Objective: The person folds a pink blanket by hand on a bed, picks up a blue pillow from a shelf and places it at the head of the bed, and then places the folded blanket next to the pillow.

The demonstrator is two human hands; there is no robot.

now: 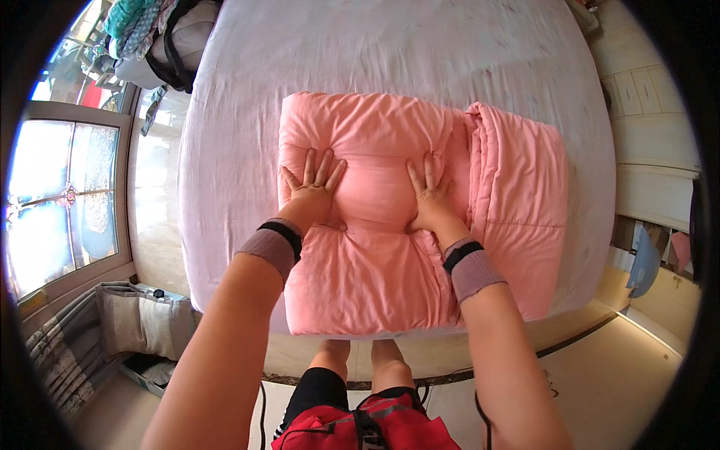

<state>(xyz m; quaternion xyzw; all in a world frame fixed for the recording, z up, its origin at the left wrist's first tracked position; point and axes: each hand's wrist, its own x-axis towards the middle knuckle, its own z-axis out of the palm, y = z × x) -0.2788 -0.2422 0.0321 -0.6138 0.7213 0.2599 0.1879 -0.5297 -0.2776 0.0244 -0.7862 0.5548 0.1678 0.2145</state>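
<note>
A pink quilt [371, 270] lies folded on the bed near its front edge. My left hand [312, 188] presses flat into the quilt's left part, fingers spread and pointing away from me. Pressed down to the right of it is my right hand [432, 194], its fingers also apart. The cloth dips and wrinkles under both palms and bulges between them. To the right of my right hand, a folded flap [520, 202] of the same quilt lies with its thick edge along a seam-like gap. Neither hand grasps anything.
Under the quilt is a pale pinkish bed sheet [242, 140]. A grey bag with clothes [177, 42] sits at the bed's far left. Beside the window [67, 197] hangs a grey curtain [62, 343]. White cabinets [652, 146] line the right side.
</note>
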